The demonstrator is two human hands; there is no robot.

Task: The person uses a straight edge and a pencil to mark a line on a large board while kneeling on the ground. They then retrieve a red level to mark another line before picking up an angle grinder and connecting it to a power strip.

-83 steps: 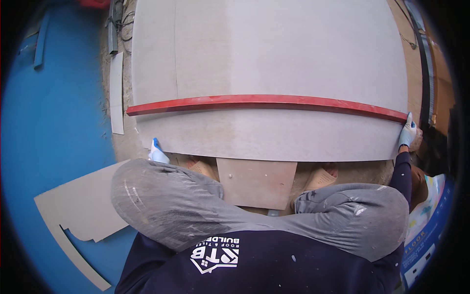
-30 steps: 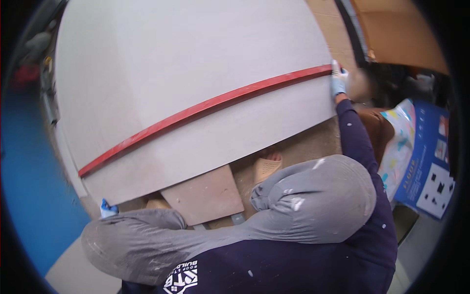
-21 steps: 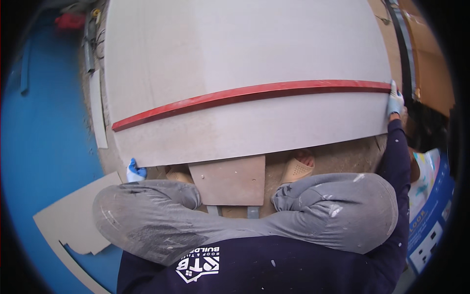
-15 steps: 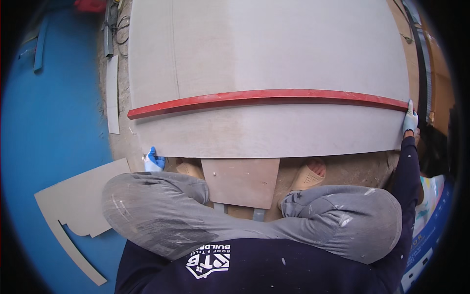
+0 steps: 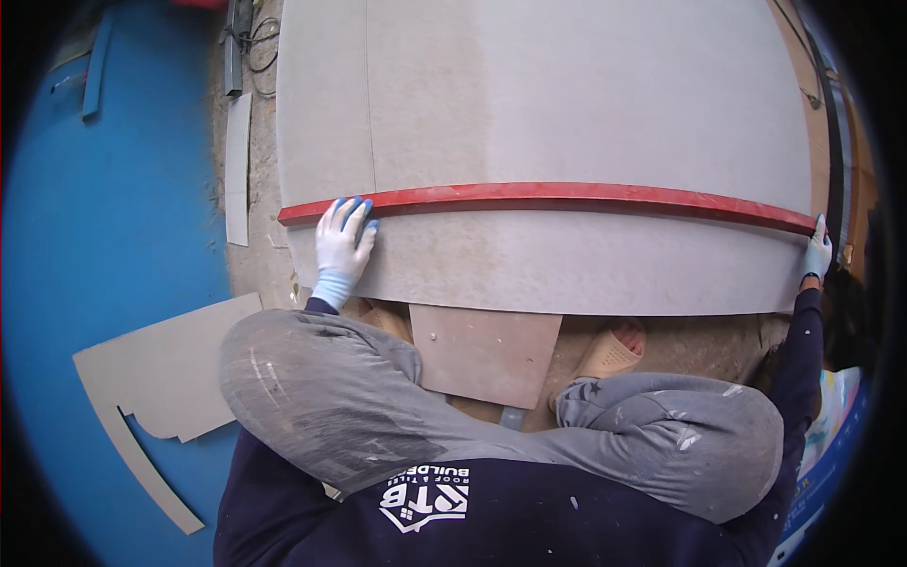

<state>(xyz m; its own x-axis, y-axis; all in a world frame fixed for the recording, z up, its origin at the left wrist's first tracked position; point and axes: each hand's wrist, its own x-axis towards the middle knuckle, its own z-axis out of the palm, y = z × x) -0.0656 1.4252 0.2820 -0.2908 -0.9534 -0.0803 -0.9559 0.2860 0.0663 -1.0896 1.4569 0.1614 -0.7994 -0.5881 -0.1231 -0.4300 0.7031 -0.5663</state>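
Note:
A long red straightedge bar (image 5: 567, 196) lies across a large pale grey sheet (image 5: 642, 104); it looks bowed in the wide view. My left hand (image 5: 342, 241), in a white and blue glove, rests on the bar near its left end. The fingers are spread over the bar, and the thumb stands apart. At the bar's right end my right hand (image 5: 818, 250), gloved too, is closed around the end, with one finger pointing forward. Part of its grip is hidden. A thin dark line (image 5: 368, 113) runs along the sheet, meeting the bar close to my left fingers.
Between my sandalled feet sits a smaller greyish board (image 5: 487, 354) on metal legs. Cut grey offcuts (image 5: 161, 378) lie on the blue floor (image 5: 123, 236) at left. A narrow pale strip (image 5: 238, 170), a metal channel (image 5: 232, 57) and a dark cable (image 5: 265, 47) lie beside the sheet.
My left hand has moved up from the sheet's near edge onto the red bar. The right hand stays at the bar's right end. The whole view has shifted slightly.

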